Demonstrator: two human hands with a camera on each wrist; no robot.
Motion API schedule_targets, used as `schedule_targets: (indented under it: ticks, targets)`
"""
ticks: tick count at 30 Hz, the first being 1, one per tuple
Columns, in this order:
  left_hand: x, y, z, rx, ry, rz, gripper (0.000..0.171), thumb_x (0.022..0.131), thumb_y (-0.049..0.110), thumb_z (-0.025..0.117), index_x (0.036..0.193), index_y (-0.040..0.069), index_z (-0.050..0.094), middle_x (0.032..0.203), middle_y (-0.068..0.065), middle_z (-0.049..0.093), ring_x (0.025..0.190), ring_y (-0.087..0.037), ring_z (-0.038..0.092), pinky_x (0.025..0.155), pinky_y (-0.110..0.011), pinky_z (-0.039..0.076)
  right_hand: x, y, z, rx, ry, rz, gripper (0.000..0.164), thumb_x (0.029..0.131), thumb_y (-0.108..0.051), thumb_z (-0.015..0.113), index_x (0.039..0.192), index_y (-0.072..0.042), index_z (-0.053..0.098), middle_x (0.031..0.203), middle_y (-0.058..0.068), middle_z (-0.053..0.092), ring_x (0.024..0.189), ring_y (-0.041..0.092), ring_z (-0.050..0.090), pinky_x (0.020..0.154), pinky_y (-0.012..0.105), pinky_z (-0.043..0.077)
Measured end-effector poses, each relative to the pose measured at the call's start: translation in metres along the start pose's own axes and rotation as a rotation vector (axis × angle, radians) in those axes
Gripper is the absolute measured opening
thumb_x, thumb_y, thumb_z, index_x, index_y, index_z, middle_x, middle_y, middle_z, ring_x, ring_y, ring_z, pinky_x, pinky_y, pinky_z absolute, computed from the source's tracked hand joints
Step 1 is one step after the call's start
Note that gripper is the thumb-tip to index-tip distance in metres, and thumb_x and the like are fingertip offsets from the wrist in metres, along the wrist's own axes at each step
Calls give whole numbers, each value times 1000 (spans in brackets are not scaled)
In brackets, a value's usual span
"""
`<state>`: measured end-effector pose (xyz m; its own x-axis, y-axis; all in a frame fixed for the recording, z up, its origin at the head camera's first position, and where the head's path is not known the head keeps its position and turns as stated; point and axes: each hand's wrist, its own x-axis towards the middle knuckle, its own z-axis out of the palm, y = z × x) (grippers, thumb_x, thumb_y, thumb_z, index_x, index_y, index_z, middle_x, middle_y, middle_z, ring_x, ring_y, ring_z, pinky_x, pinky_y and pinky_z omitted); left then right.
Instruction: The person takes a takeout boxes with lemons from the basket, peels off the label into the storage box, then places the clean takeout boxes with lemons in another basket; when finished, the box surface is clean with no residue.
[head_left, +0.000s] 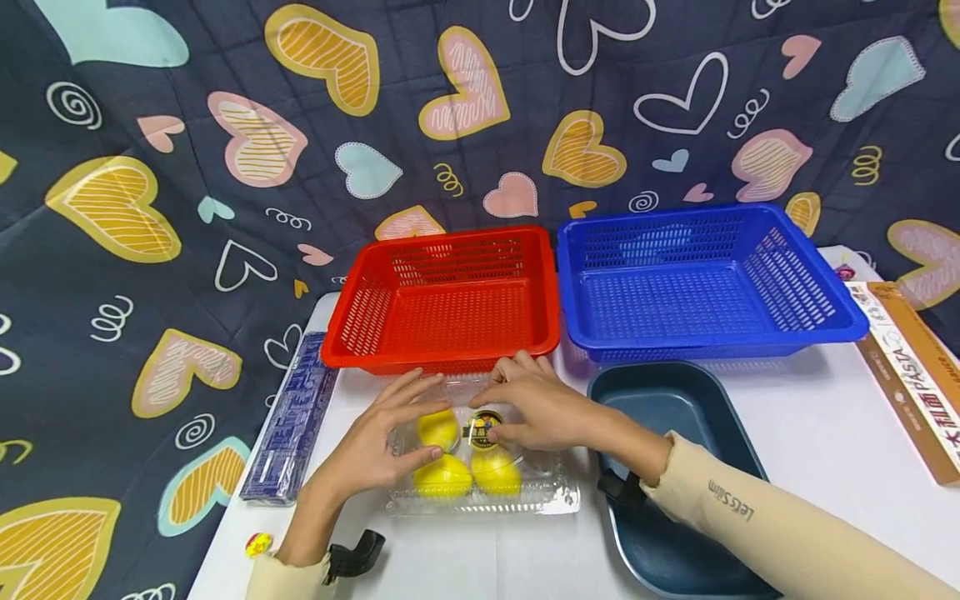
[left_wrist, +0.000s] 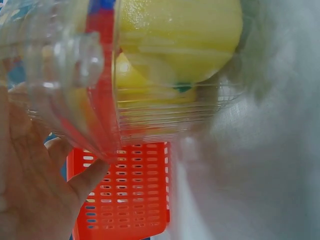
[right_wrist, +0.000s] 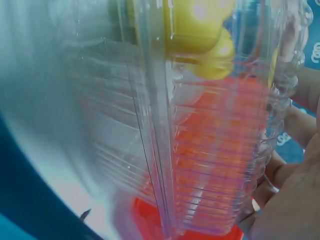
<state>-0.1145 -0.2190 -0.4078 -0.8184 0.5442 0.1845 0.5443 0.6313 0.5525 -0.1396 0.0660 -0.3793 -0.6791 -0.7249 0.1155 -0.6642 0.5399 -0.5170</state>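
A clear plastic clamshell box (head_left: 543, 492) lies on the white table, with yellow lemon-like fruits (head_left: 442, 477) inside. Its lid bears a round black and yellow label (head_left: 483, 429). My left hand (head_left: 375, 437) rests on the box's left side, fingers spread over the lid and thumb pointing inward. From the right, my right hand (head_left: 536, 404) touches the lid, its thumb beside the label and its fingers towards the far edge. Up close in the left wrist view, yellow fruit (left_wrist: 180, 40) shows through the clear wall. The right wrist view shows the box's side rim (right_wrist: 160, 125).
Behind the box stand a red basket (head_left: 450, 362) and a blue basket (head_left: 720, 342). A dark teal tray (head_left: 675, 550) lies under my right forearm. A blue packet (head_left: 288, 425) and a small yellow candy (head_left: 258, 544) lie left; a pasta box (head_left: 900, 367) lies far right.
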Motion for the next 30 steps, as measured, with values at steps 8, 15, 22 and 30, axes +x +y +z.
schedule_targets:
  ticks: [8, 15, 22, 30]
  targets:
    - [-1, -1, 0, -6, 4, -5, 52, 86, 35, 78, 135, 21, 68, 159, 7, 46, 157, -30, 24, 115, -73, 28, 1, -2, -1, 47, 2, 28, 29, 86, -26, 81, 115, -27, 76, 107, 1, 62, 101, 15, 42, 87, 35, 30]
    - [-1, -2, 1, -7, -4, -14, 53, 86, 34, 79, 135, 22, 67, 160, 7, 45, 157, -32, 24, 115, -73, 27, 2, -2, -1, 113, 19, 13, 20, 86, -15, 78, 104, -25, 75, 107, -1, 68, 102, 17, 45, 89, 37, 29]
    - [-2, -1, 0, -18, -12, -31, 54, 85, 32, 79, 136, 24, 67, 161, 9, 44, 158, -29, 22, 116, -73, 26, 4, -2, -1, 193, 22, -34, 22, 88, -6, 72, 102, -22, 77, 92, -10, 74, 93, 22, 52, 82, 34, 28]
    - [-1, -2, 0, -24, -18, -35, 54, 85, 32, 80, 137, 24, 67, 161, 10, 43, 158, -28, 21, 116, -74, 26, 5, -3, -3, 174, 22, -63, 31, 91, -4, 71, 115, -22, 78, 104, -12, 77, 90, 15, 54, 84, 33, 34]
